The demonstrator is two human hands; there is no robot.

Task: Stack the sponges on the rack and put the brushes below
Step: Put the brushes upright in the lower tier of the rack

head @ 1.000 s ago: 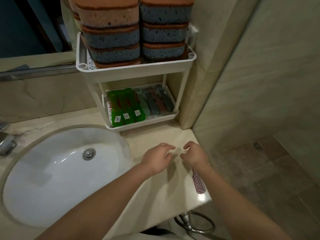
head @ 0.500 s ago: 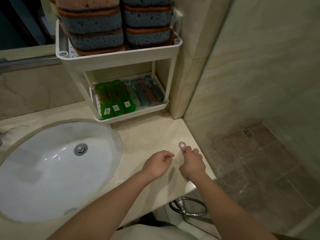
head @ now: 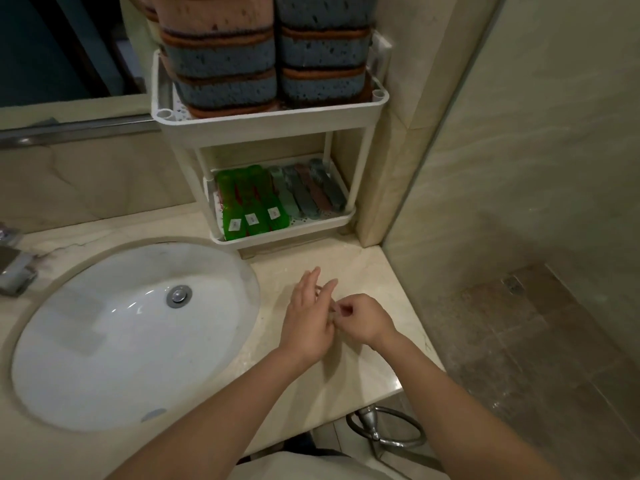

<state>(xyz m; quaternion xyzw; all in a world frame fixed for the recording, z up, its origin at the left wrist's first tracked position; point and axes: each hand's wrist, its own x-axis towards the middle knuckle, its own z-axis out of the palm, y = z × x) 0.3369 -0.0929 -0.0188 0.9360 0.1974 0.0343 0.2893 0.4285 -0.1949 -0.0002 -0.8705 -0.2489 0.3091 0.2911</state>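
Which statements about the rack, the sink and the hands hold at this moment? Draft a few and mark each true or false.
1. The sponges stand in two piles on the top tier of the rack. True.
2. The lower tier holds only sponges. False: brushes lie there side by side, green ones on the left.
3. The left hand and the right hand are over the counter, beside the sink. True.
4. The left hand has a grip on a green brush. False: its fingers are straight and hold no brush.
5. A brush lies in the sink. False: no brush is in it.
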